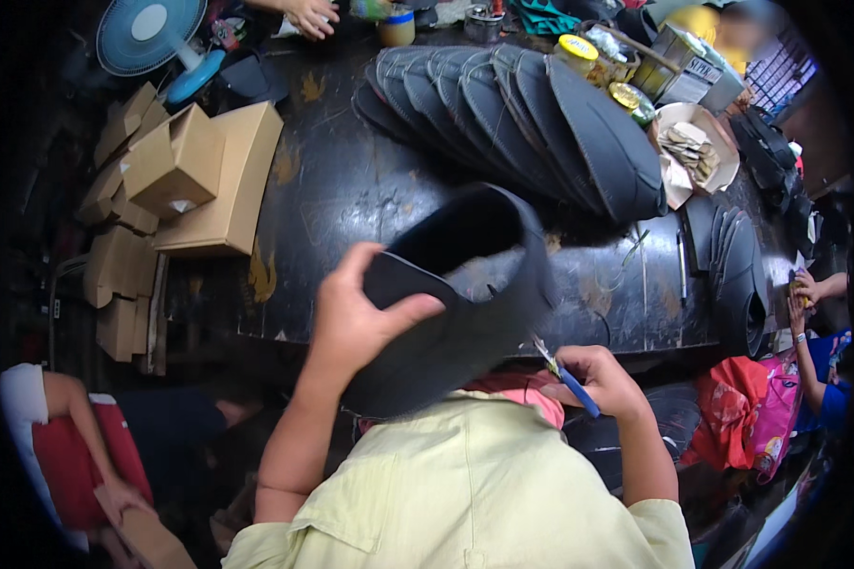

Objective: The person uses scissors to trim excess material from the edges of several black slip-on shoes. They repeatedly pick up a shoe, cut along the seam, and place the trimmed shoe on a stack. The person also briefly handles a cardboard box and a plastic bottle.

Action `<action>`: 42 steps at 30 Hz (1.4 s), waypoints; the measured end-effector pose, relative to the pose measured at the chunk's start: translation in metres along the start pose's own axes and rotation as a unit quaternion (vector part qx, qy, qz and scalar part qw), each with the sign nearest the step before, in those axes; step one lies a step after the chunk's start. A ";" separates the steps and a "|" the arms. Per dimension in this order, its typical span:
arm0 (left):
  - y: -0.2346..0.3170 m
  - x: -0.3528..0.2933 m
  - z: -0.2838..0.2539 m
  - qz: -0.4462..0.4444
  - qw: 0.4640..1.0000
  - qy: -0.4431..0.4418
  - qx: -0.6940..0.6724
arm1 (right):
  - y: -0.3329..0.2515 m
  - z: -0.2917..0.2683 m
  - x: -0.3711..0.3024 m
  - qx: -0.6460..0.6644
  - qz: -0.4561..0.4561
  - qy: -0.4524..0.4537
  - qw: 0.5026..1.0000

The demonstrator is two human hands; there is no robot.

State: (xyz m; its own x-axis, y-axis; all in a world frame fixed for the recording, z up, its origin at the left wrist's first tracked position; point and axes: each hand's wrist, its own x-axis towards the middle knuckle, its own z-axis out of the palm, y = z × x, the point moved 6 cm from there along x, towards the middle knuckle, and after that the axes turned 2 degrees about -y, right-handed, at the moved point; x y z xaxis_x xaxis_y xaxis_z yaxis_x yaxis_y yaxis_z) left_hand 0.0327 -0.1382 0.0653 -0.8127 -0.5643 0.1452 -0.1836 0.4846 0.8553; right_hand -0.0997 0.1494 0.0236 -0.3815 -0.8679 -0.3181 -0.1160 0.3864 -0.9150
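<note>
Black table [351, 190] carries a fanned stack of dark curved panels [531, 123] at 12 o'clock. Dark curved piece [465, 294] sits mid-frame, long axis running 1 to 7 o'clock, off the table. Left hand [356, 318] grips its near rim, closer. Right hand [603, 379] at 4 o'clock, clenched on blue-handled snips [565, 372], tips touching the piece's lower edge.

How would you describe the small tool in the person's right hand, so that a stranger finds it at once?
Start at the long dark worktable and come to its near edge, where the left hand holds up a curved dark piece. Beside it, the right hand grips the small snips: blue handle, pale blades, the only bright tool here.
</note>
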 end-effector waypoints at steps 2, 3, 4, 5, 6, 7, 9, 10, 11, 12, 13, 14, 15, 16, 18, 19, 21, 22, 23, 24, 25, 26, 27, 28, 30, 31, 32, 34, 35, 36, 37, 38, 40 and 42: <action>-0.018 0.011 -0.032 -0.017 0.997 0.080 0.008 | -0.003 -0.031 -0.005 -0.178 0.031 0.095 0.979; -0.025 0.009 -0.050 -0.018 0.988 0.139 0.057 | -0.006 -0.045 -0.009 -0.262 0.036 0.148 0.953; -0.038 0.016 -0.063 -0.048 0.981 0.158 0.100 | -0.007 -0.057 -0.010 -0.304 0.037 0.185 0.934; -0.047 0.018 -0.071 -0.063 0.972 0.158 0.164 | -0.008 -0.066 -0.012 -0.351 0.028 0.220 0.910; -0.049 0.020 -0.073 -0.032 0.959 0.145 0.240 | -0.005 -0.074 -0.013 -0.402 0.042 0.242 0.882; -0.057 0.021 -0.074 -0.055 0.939 0.122 0.317 | -0.001 -0.080 -0.013 -0.406 0.050 0.250 0.878; -0.057 0.027 -0.068 0.030 0.939 0.114 0.322 | 0.010 -0.089 -0.015 -0.423 0.084 0.262 0.863; -0.057 0.029 -0.063 0.053 0.938 0.106 0.325 | 0.015 -0.091 -0.015 -0.409 0.087 0.264 0.869; -0.058 0.035 -0.057 0.059 0.938 0.091 0.330 | 0.017 -0.093 -0.017 -0.386 0.067 0.274 0.878; -0.059 0.042 -0.051 0.071 0.937 0.082 0.333 | 0.020 -0.095 -0.018 -0.367 0.053 0.284 0.884; -0.056 0.049 -0.046 0.104 0.932 0.080 0.338 | 0.022 -0.097 -0.019 -0.346 0.038 0.295 0.890; -0.055 0.057 -0.043 0.105 0.915 0.094 0.378 | 0.021 -0.100 -0.020 -0.312 0.002 0.324 0.893; -0.059 0.067 -0.043 0.078 0.913 0.085 0.390 | 0.023 -0.106 -0.022 -0.286 0.000 0.349 0.892; -0.062 0.077 -0.045 0.055 0.911 0.075 0.402 | 0.024 -0.113 -0.024 -0.260 -0.003 0.375 0.890; -0.069 0.093 -0.049 0.011 0.908 0.039 0.418 | 0.022 -0.128 -0.025 -0.189 -0.060 0.429 0.881; -0.069 0.100 -0.056 0.008 0.926 0.058 0.373 | 0.028 -0.140 -0.024 -0.143 -0.030 0.446 0.883; -0.064 0.117 -0.068 0.049 0.950 0.062 0.302 | 0.022 -0.161 -0.020 -0.116 -0.097 0.476 0.866; -0.057 0.121 -0.072 0.111 0.937 0.082 0.320 | 0.019 -0.174 -0.016 -0.115 -0.123 0.485 0.858; -0.055 0.128 -0.076 0.144 0.930 0.085 0.328 | 0.017 -0.187 -0.010 -0.108 -0.141 0.490 0.853; -0.062 0.140 -0.076 0.106 0.939 0.059 0.323 | 0.017 -0.202 -0.003 -0.092 -0.150 0.498 0.849; -0.064 0.150 -0.080 0.120 0.939 0.054 0.318 | 0.014 -0.214 0.008 -0.081 -0.195 0.485 0.848; -0.072 0.163 -0.073 0.101 0.961 0.012 0.256 | 0.017 -0.232 0.023 -0.087 -0.151 0.473 0.864; -0.082 0.171 -0.074 0.059 0.977 -0.010 0.207 | 0.013 -0.243 0.034 -0.121 -0.181 0.471 0.855; -0.079 0.171 -0.077 0.115 0.982 -0.002 0.151 | 0.013 -0.255 0.045 -0.194 -0.145 0.491 0.837; -0.080 0.166 -0.088 0.137 0.980 0.037 0.137 | 0.024 -0.272 0.070 -0.142 -0.113 0.474 0.862; -0.081 0.160 -0.096 0.127 0.977 0.061 0.162 | 0.028 -0.276 0.076 -0.142 -0.119 0.481 0.857; -0.082 0.149 -0.107 0.114 0.985 0.074 0.109 | 0.034 -0.279 0.080 -0.116 -0.123 0.469 0.867; -0.076 0.128 -0.127 0.124 0.987 0.100 0.013 | 0.044 -0.290 0.092 -0.058 -0.103 0.459 0.880; -0.077 0.118 -0.137 0.082 0.989 0.123 0.022 | 0.049 -0.293 0.094 -0.020 -0.101 0.452 0.886; -0.075 0.109 -0.145 0.071 0.987 0.140 0.026 | 0.052 -0.296 0.096 0.009 -0.117 0.453 0.884; -0.070 0.101 -0.150 0.087 0.984 0.150 0.027 | 0.054 -0.300 0.097 0.050 -0.142 0.448 0.881; -0.069 0.093 -0.154 0.084 0.982 0.165 0.022 | 0.058 -0.304 0.098 0.074 -0.143 0.458 0.874; -0.070 0.080 -0.154 0.072 0.982 0.176 0.001 | 0.068 -0.314 0.098 0.160 -0.155 0.464 0.857; -0.071 0.067 -0.145 0.068 0.985 0.159 -0.010 | 0.074 -0.327 0.094 0.238 -0.183 0.462 0.834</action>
State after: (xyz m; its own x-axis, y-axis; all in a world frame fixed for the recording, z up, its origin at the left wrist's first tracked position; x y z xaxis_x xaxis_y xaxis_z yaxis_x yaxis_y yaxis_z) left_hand 0.0719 -0.3072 0.0861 -0.6147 -0.6771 0.4046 -0.0719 0.5590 0.8261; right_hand -0.4439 0.1986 0.0067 -0.9704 -0.2038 0.1300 -0.0861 -0.2111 -0.9737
